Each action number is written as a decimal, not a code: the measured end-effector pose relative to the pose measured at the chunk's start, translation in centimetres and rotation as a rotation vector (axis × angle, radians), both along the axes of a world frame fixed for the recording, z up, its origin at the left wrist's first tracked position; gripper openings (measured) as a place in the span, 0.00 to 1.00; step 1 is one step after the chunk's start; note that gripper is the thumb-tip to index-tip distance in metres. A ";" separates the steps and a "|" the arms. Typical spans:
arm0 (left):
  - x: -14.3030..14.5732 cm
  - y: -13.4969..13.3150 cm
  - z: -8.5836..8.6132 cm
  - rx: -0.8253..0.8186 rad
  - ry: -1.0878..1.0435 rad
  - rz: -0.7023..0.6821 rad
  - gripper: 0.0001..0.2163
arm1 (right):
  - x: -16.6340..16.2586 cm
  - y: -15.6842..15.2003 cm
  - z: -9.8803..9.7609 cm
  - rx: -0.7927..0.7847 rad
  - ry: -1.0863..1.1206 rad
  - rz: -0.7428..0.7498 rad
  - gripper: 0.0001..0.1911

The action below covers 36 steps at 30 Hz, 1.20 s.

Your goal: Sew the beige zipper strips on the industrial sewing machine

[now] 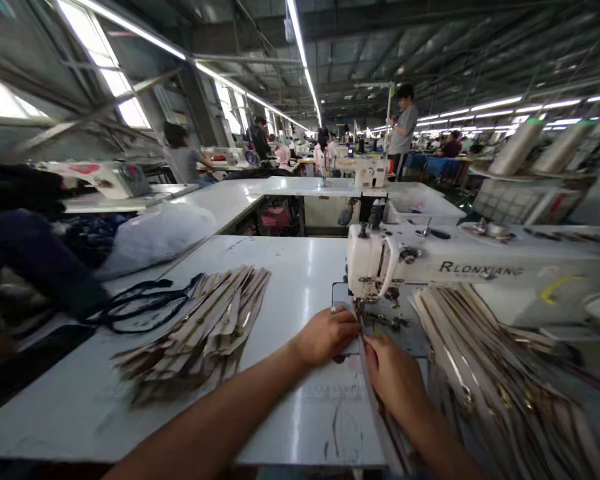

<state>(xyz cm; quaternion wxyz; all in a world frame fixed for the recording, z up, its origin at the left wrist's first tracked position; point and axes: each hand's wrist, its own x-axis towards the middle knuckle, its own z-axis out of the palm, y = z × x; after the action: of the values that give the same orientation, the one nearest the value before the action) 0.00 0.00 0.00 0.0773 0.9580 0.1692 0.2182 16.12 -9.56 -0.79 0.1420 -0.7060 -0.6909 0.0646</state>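
Close to the needle of a white sewing machine (480, 267), my left hand (330, 333) has its fingers curled on a beige zipper strip (375, 400). On the strip's right side my right hand (393, 370) pinches it with thumb and fingers. The zipper runs from under the presser foot down toward the table's front edge. A stack of zippers (215, 320) with metal teeth lies on the table to my left. Right of my hands, under the machine's arm, a larger bundle of zippers (480, 360) hangs toward the front.
Dark cords (145, 303) lie beside the left stack. A white plastic bag (157, 237) and dark fabric are at the left. Beyond the white table (295, 260) stand a white bin (423, 203), another sewing machine (373, 172) and thread cones (517, 147). Several people work in the background.
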 end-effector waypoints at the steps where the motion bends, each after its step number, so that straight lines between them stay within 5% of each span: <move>1: 0.0 0.0 0.0 0.002 -0.001 -0.002 0.12 | 0.0 0.3 0.2 -0.006 -0.003 0.002 0.18; 29: 0.1 -0.6 0.6 -0.070 0.027 0.124 0.13 | -0.8 2.2 -0.8 0.069 0.029 -0.003 0.22; 36: 0.3 -1.7 1.0 -0.120 0.072 0.285 0.10 | -0.9 2.7 -2.1 0.055 0.058 -0.029 0.21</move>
<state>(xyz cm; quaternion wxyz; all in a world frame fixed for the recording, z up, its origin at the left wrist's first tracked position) 0.34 -1.71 0.95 0.0964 0.9251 0.3189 0.1822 15.21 -6.88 -2.89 0.1821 -0.7095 -0.6777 0.0640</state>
